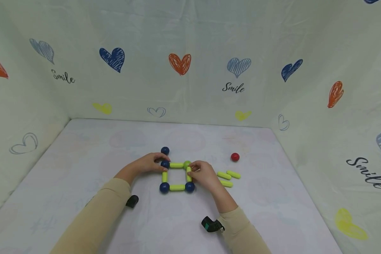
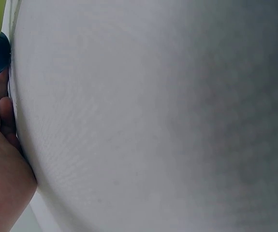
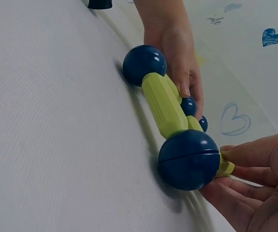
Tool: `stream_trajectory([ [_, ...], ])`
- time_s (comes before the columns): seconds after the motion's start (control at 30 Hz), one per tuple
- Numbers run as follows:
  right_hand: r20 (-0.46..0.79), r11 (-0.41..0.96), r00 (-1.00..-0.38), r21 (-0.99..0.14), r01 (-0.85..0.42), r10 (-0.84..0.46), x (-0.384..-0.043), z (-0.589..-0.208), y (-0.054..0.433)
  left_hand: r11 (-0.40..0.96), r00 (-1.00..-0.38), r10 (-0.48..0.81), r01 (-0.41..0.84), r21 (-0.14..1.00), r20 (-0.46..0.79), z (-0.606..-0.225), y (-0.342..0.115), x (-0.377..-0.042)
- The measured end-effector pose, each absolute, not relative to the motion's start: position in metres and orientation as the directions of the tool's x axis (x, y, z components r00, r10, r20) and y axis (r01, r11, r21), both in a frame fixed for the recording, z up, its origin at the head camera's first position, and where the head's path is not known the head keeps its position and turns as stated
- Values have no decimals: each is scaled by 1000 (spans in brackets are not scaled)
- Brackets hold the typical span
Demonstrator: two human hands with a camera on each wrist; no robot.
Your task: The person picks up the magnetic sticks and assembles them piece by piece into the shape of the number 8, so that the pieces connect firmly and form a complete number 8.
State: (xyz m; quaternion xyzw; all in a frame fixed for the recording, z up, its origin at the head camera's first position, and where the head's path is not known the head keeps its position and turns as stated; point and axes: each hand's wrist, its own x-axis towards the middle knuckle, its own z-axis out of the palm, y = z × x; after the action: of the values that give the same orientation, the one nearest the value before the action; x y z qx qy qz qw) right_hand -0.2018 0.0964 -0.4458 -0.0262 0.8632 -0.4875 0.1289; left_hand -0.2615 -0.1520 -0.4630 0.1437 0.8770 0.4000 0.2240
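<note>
On the table lies a square of yellow-green rods joined by balls. Three corners are blue balls and the far right corner is a green ball (image 1: 187,164). My left hand (image 1: 145,163) grips the far left blue ball (image 1: 165,164), thumb in front and fingers behind. With thumb and fingers my right hand (image 1: 205,175) pinches the right side rod (image 1: 188,172), close to the green ball. The right wrist view shows the near right blue ball (image 3: 189,160) large, beside the right fingers. Only part of the left hand (image 2: 3,159) appears in the left wrist view.
A loose blue ball (image 1: 165,151) lies just beyond the square. Several loose yellow-green rods (image 1: 224,175) lie right of my right hand, with a red ball (image 1: 235,157) farther back. A heart-printed sheet (image 1: 177,91) rises behind the table.
</note>
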Motion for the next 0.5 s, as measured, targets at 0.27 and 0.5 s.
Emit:
stream_trajectory([
  [0.27, -183, 503, -968, -861, 74, -169, -200, -445, 95, 639, -856, 438, 82, 765, -274, -462, -153, -261],
  [0.5, -222, 503, -966, -855, 126, -135, -202, -450, 93, 614, -853, 462, 108, 782, -245, -463, -155, -261],
])
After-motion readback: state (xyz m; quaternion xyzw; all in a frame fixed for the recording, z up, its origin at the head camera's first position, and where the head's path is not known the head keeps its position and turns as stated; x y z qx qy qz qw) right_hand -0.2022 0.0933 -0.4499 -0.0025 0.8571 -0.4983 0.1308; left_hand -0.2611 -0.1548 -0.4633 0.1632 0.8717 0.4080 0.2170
